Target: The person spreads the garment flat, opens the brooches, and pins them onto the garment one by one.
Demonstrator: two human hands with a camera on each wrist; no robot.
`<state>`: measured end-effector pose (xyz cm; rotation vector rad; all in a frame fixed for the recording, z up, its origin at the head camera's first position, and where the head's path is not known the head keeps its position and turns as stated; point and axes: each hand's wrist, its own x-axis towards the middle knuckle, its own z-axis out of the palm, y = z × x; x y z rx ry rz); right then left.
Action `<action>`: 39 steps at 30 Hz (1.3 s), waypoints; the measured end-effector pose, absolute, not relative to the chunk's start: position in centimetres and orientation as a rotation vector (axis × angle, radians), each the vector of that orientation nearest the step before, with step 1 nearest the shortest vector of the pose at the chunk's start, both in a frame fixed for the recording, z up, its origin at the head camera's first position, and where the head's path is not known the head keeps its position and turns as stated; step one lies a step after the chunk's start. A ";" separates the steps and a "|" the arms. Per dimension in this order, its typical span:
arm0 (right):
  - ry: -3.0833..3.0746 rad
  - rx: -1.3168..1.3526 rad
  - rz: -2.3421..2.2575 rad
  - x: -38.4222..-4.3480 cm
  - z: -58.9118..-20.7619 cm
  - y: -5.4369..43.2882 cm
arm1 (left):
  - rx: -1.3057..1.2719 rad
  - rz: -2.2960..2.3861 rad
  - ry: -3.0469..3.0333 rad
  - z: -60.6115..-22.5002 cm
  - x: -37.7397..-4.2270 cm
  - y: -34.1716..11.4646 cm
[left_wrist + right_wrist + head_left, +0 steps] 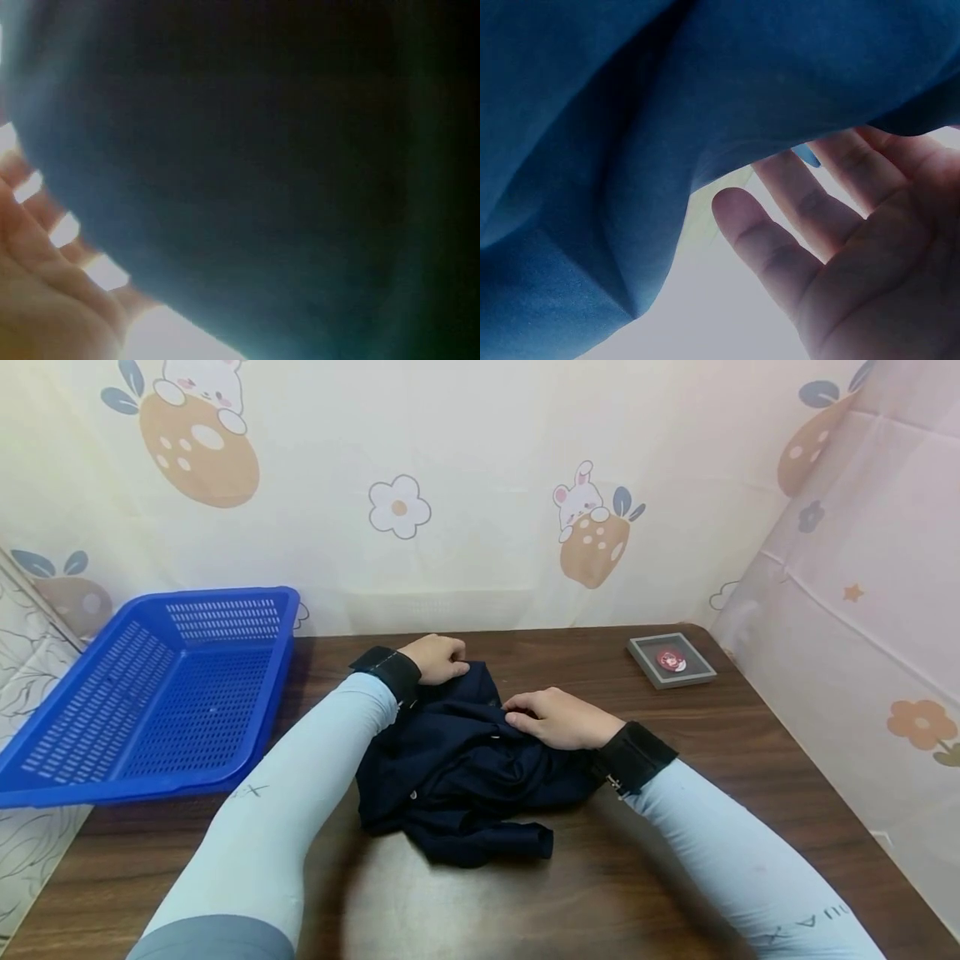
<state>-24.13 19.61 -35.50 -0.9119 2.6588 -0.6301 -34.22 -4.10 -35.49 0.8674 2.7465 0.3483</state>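
A dark navy shirt (450, 777) with small buttons lies crumpled on the table, one sleeve stretched toward the near side. At its far left corner my left hand (437, 658) pinches the cloth, fingers curled down. The left wrist view is mostly filled by dark cloth, with the left palm (52, 300) at the lower left and its fingertips hidden. My right hand (558, 718) rests on the shirt's upper right part. In the right wrist view, the right hand's fingers (840, 202) are spread and loosely extended beside the blue-looking cloth (727, 90).
A blue plastic basket (258, 727) with perforated walls stands at the left of the brown wooden table (600, 893). Near the back right corner sits a small grey tray (686, 675) with a round red badge (671, 660) in it. A patterned curtain (480, 560) hangs behind.
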 end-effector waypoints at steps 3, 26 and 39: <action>2.663 -0.913 -0.628 -24.1 -35.4 19.6 | 0.953 0.491 2.710 -34.5 -34.0 -4.0; 2.785 -0.891 -0.710 -24.0 -33.2 21.0 | 1.190 0.704 2.815 -26.5 -31.1 -4.8; 3.035 -0.526 -0.883 -24.7 -32.0 20.9 | 1.317 0.850 2.912 -24.4 -30.1 -6.1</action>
